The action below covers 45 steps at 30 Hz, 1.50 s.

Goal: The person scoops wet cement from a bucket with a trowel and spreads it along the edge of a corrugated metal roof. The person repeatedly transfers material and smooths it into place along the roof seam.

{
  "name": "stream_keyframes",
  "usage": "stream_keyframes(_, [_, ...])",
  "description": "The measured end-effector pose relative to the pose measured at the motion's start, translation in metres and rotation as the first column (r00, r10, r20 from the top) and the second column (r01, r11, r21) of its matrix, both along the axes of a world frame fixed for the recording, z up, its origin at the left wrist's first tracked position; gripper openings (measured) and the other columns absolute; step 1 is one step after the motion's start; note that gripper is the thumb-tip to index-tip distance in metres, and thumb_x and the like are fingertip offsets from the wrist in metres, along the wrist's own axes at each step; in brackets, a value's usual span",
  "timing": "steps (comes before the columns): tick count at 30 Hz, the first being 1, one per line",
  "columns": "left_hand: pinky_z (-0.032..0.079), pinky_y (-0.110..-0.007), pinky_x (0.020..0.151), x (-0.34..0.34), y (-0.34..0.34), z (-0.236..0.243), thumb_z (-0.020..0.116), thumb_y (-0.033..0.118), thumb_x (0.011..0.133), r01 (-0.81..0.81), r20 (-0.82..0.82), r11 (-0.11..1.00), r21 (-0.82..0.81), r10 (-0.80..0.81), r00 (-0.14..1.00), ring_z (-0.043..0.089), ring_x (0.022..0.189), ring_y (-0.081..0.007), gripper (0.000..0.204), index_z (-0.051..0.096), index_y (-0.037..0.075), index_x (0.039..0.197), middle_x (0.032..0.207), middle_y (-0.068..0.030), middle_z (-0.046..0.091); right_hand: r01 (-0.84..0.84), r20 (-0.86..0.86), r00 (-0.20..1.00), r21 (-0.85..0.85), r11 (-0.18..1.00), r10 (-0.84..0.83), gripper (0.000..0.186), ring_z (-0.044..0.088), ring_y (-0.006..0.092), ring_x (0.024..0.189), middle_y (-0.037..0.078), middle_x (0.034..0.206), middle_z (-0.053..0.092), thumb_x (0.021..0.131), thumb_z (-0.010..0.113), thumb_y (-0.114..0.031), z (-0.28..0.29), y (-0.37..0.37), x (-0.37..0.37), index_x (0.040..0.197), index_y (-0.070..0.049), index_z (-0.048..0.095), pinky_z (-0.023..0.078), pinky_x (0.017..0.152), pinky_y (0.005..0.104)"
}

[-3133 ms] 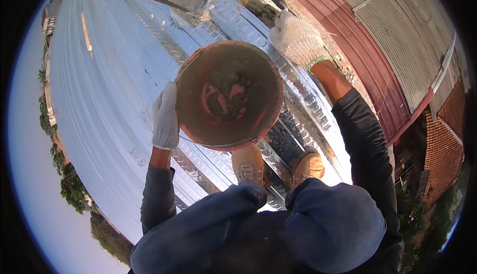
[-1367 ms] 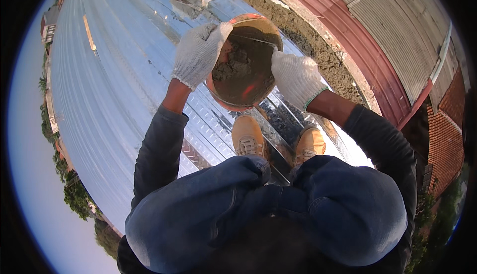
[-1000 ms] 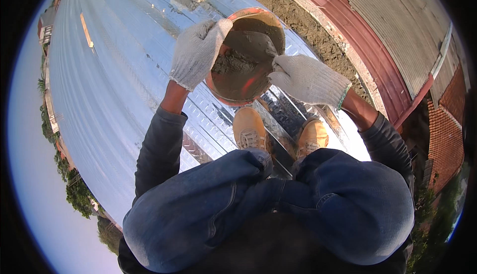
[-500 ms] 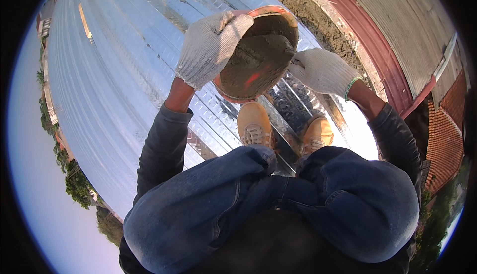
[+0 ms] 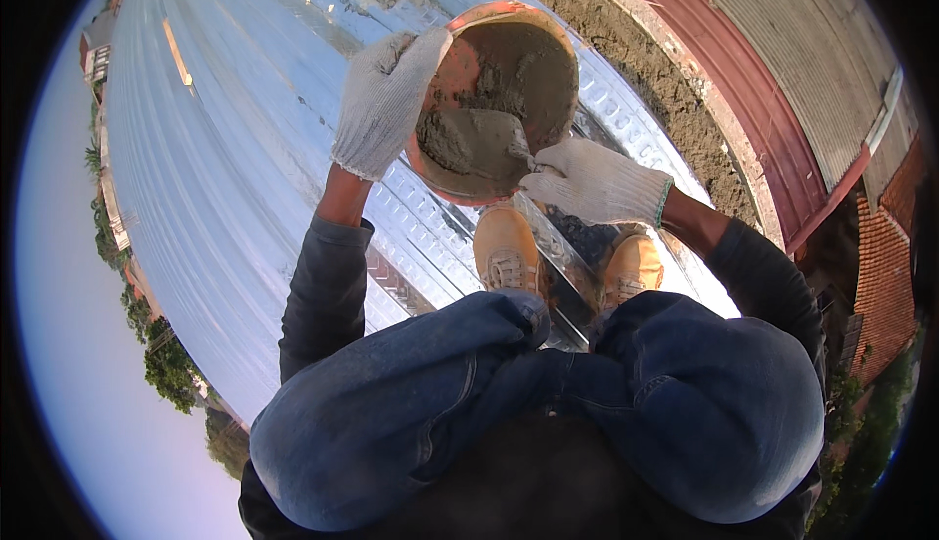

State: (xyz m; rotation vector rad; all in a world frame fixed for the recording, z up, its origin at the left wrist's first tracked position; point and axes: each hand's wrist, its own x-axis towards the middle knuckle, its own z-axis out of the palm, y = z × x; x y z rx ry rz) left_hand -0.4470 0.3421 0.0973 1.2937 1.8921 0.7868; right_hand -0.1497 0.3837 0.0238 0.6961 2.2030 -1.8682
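1. I see the orange bucket [image 5: 462, 70] clamped at its left rim by the left hand [image 5: 386, 105].
2. The right hand [image 5: 595, 180] curls round a trowel [image 5: 489, 139], blade inside the bucket.
3. Tan shoes [image 5: 506, 245] stand near the bucket.

At 12 o'clock before you, a round orange-red bucket [image 5: 509, 10] tilts its mouth your way, interior smeared with wet grey mortar [image 5: 530, 66], orange showing at its 10 o'clock. Your mortar-coated trowel [image 5: 481, 141] enters from its 5 o'clock, blade toward 9.
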Motion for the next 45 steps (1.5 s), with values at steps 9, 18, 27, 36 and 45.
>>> stream_keyframes(9, [0.057, -0.028, 0.088, -0.043, -0.011, 0.005, 0.071, 0.034, 0.115, -0.367, 0.28, 0.928, -0.061, 0.368, 0.887, 0.067, 0.101, -0.0076, 0.039, 0.079, -0.003, 0.128, 0.112, -0.0005, 0.076, 0.205, 0.219, 0.969, -0.449, 0.87, -0.115, 0.041, 0.056, 0.0087, 0.059, 0.001, 0.078, 0.061, 0.115, 0.064, -0.04, 0.082, 0.032, 0.02, 0.115, -0.001, 0.074, 0.047, 0.052, 0.0293])
stream_keyframes(18, [0.056, -0.027, 0.09, -0.044, -0.032, 0.009, 0.066, 0.037, 0.118, -0.452, 0.271, 0.881, -0.139, 0.473, 0.838, 0.066, 0.102, -0.0071, 0.041, 0.078, 0.0, 0.133, 0.115, 0.0007, 0.076, 0.532, -0.212, 0.846, 0.415, 0.738, -0.49, 0.035, 0.075, 0.031, 0.081, 0.017, 0.09, 0.071, 0.109, 0.069, -0.032, 0.046, 0.095, 0.007, 0.118, 0.001, 0.068, 0.059, 0.075, 0.0454])
stream_keyframes(27, [0.054, -0.026, 0.088, -0.049, -0.039, -0.002, 0.066, 0.039, 0.118, -0.514, 0.295, 0.845, -0.145, 0.533, 0.793, 0.063, 0.101, -0.0063, 0.044, 0.078, -0.001, 0.132, 0.112, 0.0023, 0.074, 0.373, -0.178, 0.886, 0.822, 0.431, -0.428, 0.035, 0.079, 0.0465, 0.096, 0.028, 0.099, 0.078, 0.107, 0.068, -0.033, -0.051, 0.168, -0.093, 0.119, 0.0, 0.068, 0.064, 0.084, 0.0571])
stream_keyframes(36, [0.053, -0.026, 0.085, -0.051, -0.045, -0.005, 0.067, 0.041, 0.118, -0.528, 0.266, 0.834, -0.162, 0.552, 0.791, 0.063, 0.096, -0.0068, 0.047, 0.077, -0.003, 0.135, 0.111, 0.0026, 0.073, 0.28, -0.018, 0.897, 0.796, 0.537, -0.442, 0.044, 0.08, 0.0487, 0.108, 0.028, 0.112, 0.082, 0.101, 0.067, -0.036, -0.089, 0.237, -0.106, 0.123, 0.001, 0.077, 0.064, 0.096, 0.0598])
stream_keyframes(45, [0.055, -0.026, 0.089, -0.06, -0.048, -0.008, 0.067, 0.04, 0.118, -0.502, 0.275, 0.849, -0.165, 0.528, 0.803, 0.065, 0.1, -0.0067, 0.046, 0.077, -0.002, 0.134, 0.115, 0.0004, 0.076, 0.222, 0.089, 0.897, 0.757, 0.614, -0.433, 0.04, 0.079, 0.0478, 0.114, 0.031, 0.118, 0.081, 0.099, 0.063, -0.025, -0.073, 0.193, -0.111, 0.121, 0.004, 0.079, 0.063, 0.1, 0.0562])
